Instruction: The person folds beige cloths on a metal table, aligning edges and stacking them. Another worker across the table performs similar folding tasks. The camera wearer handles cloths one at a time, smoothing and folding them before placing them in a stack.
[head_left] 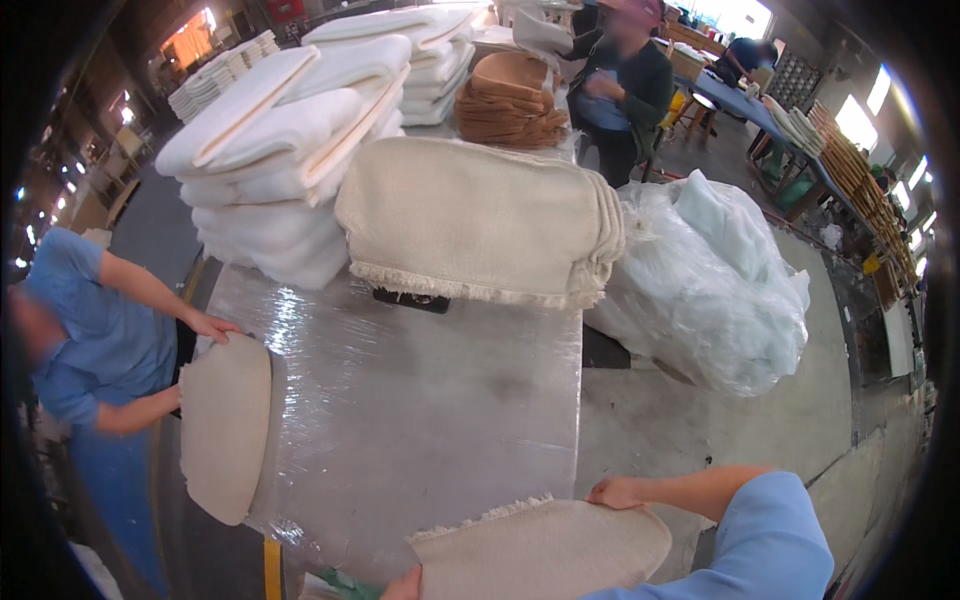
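Note:
Along the near edge of the table, I hold a beige fabric piece [540,550] with a frayed upper-left edge and a rounded right end. My right hand [615,492] pinches its upper edge near the right end. At the lower rim, my left hand [403,585] is closed on the left end, though part of that hand is cut off. Beside it lies something green [350,584], mostly out of view. Farther back rests a stack of similar beige fabric pieces [470,220], with fringed front edges. A dark flat object [412,299] peeks out beneath the stack.
The table [430,400] has a shiny plastic cover. At left a co-worker in blue holds another beige piece [228,430]. White folded padding [290,130] and brown folded pieces [510,100] are piled behind. A plastic-wrapped bundle [710,280] stands right; another person [625,90] is beyond.

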